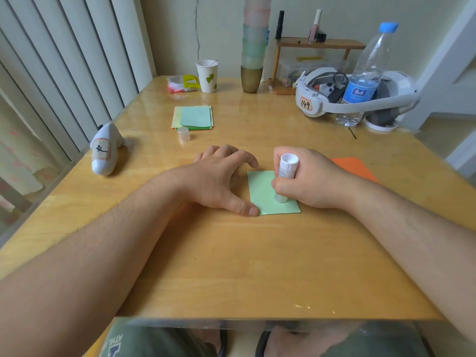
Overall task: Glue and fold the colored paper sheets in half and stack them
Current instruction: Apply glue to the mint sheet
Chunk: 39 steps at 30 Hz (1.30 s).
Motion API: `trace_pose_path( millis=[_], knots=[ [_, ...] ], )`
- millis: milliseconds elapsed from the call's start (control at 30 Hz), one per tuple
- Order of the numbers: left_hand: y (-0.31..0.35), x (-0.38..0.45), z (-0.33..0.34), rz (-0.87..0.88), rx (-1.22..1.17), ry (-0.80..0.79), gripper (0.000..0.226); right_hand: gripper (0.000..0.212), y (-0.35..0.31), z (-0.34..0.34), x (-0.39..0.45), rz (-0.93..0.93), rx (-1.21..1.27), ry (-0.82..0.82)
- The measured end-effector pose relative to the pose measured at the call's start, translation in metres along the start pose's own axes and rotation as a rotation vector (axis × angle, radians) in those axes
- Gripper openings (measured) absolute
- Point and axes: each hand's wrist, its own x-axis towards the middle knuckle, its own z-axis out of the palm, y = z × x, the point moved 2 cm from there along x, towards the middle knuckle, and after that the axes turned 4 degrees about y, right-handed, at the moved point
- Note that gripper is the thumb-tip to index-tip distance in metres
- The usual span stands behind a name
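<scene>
The right hand (309, 181) has a closed grip round a white glue stick (284, 176), held upright with its tip pressed onto a light green paper sheet (262, 194) near the middle of the view. The left hand (221, 179) holds nothing: its fingers are spread and arched, and its thumb tip pins the sheet's near left corner. The rest of the sheet's left side is hidden under that hand.

Both forearms reach in from the bottom edge across a wide wooden surface (231, 266).

At about 11 o'clock from the hands, well apart from them, lies a pile of colored sheets (193, 117), a pale green one on top with yellow and darker green edges showing beneath. Whether these are folded or still waiting cannot be told from here. At 3 o'clock, just beyond the right hand, part of an orange sheet (353, 167) lies flat, mostly hidden by the wrist.

Between the far pile and the hands, at roughly 11 o'clock, the clear glue cap (183, 134) stands on its own.

Judging by this, the work looks part-way through: glue is going onto the green sheet, which is not yet folded. Folding it, stacking it, and probably the orange sheet, remain.
</scene>
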Motion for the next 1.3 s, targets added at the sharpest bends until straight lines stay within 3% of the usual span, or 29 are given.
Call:
trace_pose_path(
  millis=[233,600,800,1033,1300],
  knots=[
    [0.0,0.0,0.001,-0.006,-0.008,0.004,0.089,0.015,0.015,0.003,-0.008,-0.002,0.118,0.137],
    [0.0,0.001,0.0,-0.002,-0.007,-0.011,0.09,0.014,0.026,0.0,-0.008,0.006,0.162,0.162],
    [-0.001,0.001,0.0,0.011,0.0,-0.011,0.089,0.017,0.025,-0.006,-0.005,-0.017,0.463,0.302],
    [-0.002,0.0,0.0,0.014,0.012,-0.023,0.09,0.037,0.007,0.018,-0.002,-0.106,0.335,0.165],
    [0.0,0.0,0.001,0.006,0.01,-0.035,0.09,0.035,-0.004,0.027,-0.003,-0.087,0.238,0.093]
  ],
)
